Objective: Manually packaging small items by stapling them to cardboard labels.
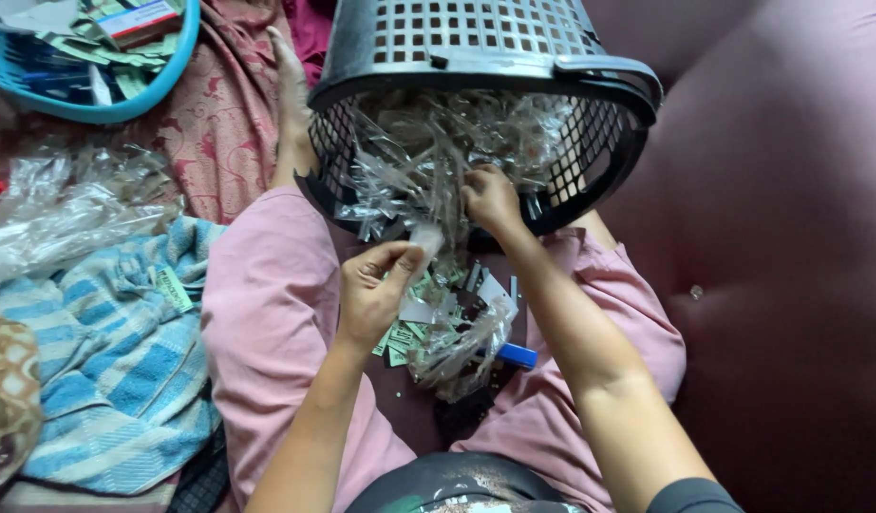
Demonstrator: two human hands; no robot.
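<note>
Pink lap (267, 313), crinkly clear plastic (428, 161), perforated basket (476, 57)

At twelve o'clock I've got a dark grey lattice basket (476, 47) of clear plastic scraps (428, 152); pink trousers (267, 313) at centre; blue-and-white striped towel (124, 380) at eight; turquoise tub (105, 104) at ten.

A dark slotted basket (476, 57) lies tipped on its side, its mouth facing the hands, stuffed with crumpled clear plastic wrappers (428, 152). More wrappers and small green paper slips (400, 337) lie heaped just below both hands.
</note>
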